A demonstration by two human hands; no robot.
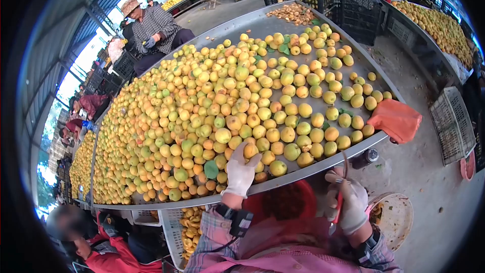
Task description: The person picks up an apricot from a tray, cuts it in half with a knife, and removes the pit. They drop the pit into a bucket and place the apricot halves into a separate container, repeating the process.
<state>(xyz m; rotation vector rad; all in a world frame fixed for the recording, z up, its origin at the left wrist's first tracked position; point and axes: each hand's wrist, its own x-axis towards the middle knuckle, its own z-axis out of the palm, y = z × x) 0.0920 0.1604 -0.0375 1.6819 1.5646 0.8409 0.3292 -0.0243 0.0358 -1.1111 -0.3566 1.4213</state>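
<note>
A wide metal table (pixel 313 172) is heaped with yellow-orange apricots (pixel 202 106), some greenish. At its near edge my left hand (pixel 239 173), in a pale glove, has its thumb and fingers closed around an apricot (pixel 250 150). My right hand (pixel 352 205), also gloved, is off the table's near side, wrapped around a red-handled tool (pixel 338 208). A thin dark prong of the tool sticks up past the fingers; its exact kind is not clear. Beneath the table edge, between my hands, sits a red basin (pixel 298 197) with dark contents in shadow.
A white crate (pixel 174 230) of apricot pieces stands at lower left, beside a person in red (pixel 118 253). A pale bucket (pixel 396 217) is at my right. An orange-red cloth (pixel 395 120) hangs over the right corner. Across the table sits another person (pixel 156 35); pits (pixel 294 14) lie at the far end.
</note>
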